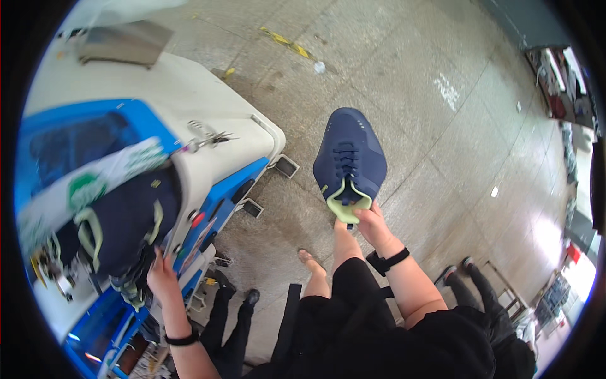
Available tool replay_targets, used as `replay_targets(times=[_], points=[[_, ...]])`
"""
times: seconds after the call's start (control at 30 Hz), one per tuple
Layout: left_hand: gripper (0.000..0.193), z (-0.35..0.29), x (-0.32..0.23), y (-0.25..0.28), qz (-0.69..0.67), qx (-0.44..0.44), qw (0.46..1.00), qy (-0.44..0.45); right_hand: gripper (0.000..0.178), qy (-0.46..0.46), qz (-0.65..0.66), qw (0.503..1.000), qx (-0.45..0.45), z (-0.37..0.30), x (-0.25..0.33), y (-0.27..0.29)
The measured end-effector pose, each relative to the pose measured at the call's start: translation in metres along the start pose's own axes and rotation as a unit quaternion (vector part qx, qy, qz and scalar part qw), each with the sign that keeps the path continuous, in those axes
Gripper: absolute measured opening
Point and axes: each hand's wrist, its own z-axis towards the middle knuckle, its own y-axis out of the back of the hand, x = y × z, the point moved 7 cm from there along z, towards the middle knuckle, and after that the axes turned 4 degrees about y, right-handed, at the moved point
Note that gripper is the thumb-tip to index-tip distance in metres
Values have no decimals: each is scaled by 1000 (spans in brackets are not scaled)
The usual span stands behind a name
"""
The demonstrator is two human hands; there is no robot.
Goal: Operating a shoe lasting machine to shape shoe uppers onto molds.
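Note:
My right hand holds a navy shoe upper by its heel collar, thumb on the pale green lining. The upper hangs over the floor, toe pointing away from me, with dark laces threaded down its middle. At the left, my left hand is closed on the edge of a dark shoe upper in a pile beside the machine. More navy uppers with pale green collars lie in this pile. Part of what the left fingers grip is hidden.
A large white and blue machine fills the left side, with a red button and a hanging bunch of keys. Other people's legs show behind its near end and at the lower right. Loaded racks stand far right.

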Motion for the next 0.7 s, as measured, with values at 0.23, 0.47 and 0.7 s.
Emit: replay_targets(times=[0.23,0.47,0.7], points=[[60,-20,-11,20,-58,-7,998,-8,63,-90,-116,974,175,-128,52,-142],[90,-170,-40,59,-759,421,489,-87,67,-53,-348,912,212,-236,-35,-256],[106,-220,116,56,-811,198,547,67,52,-11,-312,916,252,-289,-157,-385]])
